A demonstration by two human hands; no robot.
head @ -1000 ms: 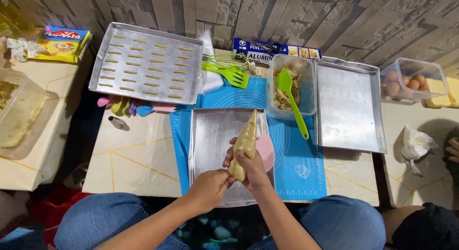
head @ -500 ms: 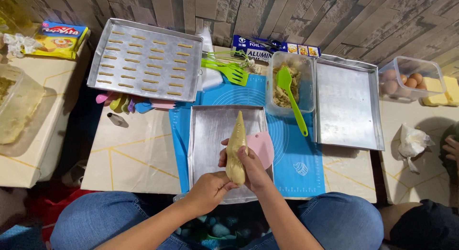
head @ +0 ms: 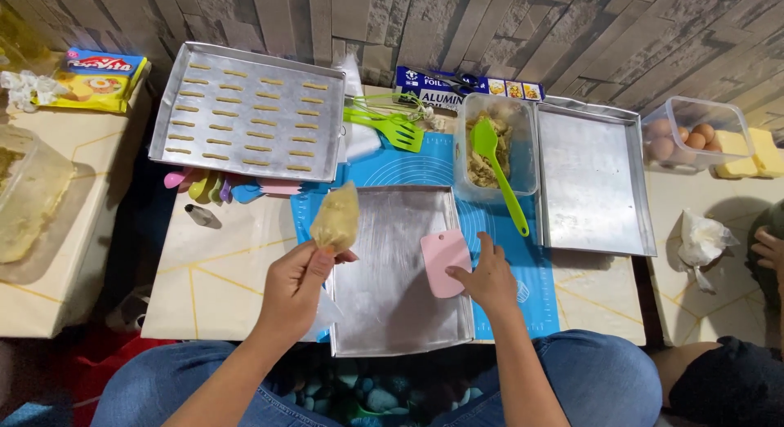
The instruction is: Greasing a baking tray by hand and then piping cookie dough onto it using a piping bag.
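Dough-filled piping bag (head: 335,219) held up over the near tray's left edge.

It is pinched closed in the left hand (head: 296,290); the right hand (head: 490,276), fingers spread, rests on the pink scraper (head: 445,262) at the empty tray (head: 392,313)'s right edge. Filling judged finished; piping rows likely next, needing a steady squeeze.

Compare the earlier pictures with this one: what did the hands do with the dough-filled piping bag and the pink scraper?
The left hand now holds the dough-filled clear piping bag alone and has carried it left, off the empty metal tray. The right hand let go of the bag and rests on the pink plastic scraper. The tray of piped dough strips and green spatula stayed put.
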